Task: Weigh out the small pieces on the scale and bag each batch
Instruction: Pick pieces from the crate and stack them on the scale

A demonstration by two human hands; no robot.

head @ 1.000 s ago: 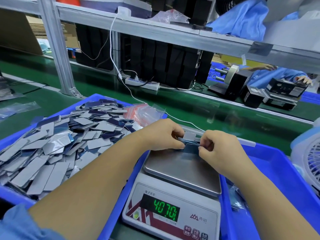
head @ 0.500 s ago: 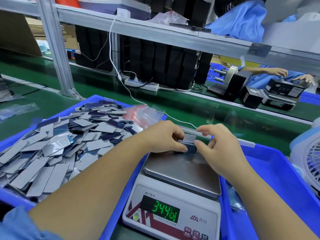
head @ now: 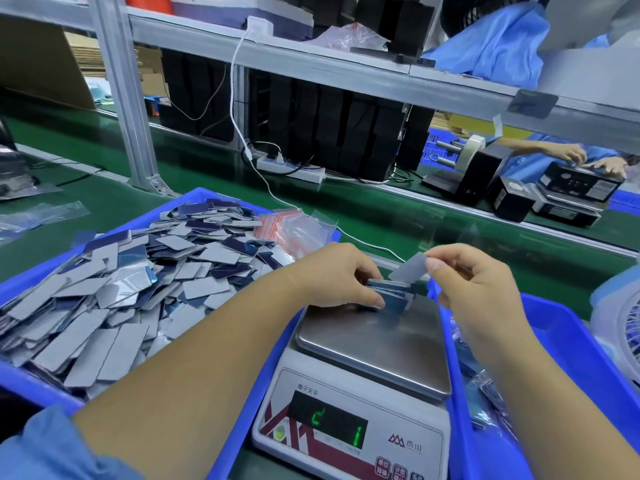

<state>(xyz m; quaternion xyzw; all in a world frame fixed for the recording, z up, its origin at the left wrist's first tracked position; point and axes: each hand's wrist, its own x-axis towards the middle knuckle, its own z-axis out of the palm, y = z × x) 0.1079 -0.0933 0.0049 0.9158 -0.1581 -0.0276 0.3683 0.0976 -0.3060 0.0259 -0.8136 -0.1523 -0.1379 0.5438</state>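
Note:
A white digital scale [head: 349, 434] with a steel pan [head: 377, 344] stands between two blue bins. My left hand [head: 332, 275] grips a small stack of flat blue-grey pieces [head: 393, 294] at the pan's far edge. My right hand [head: 464, 275] pinches a single grey piece [head: 410, 268], lifted just above that stack. The left blue bin [head: 20, 375] holds a heap of several loose grey and dark blue pieces [head: 131, 282]. Small clear zip bags [head: 294, 230] with red strips lie at the bin's far corner. The scale's green digits are only partly lit.
The right blue bin [head: 568, 341] holds bagged pieces along its left wall. A white fan [head: 620, 330] stands at the far right. Behind runs a green conveyor belt [head: 398, 216] with a power strip [head: 291, 168]. Another worker's hands [head: 588, 159] handle black boxes at the back right.
My right hand has lifted one grey piece off the stack and drawn it up and to the right. The scale's reading dropped from 407 through 344 to a partly lit display.

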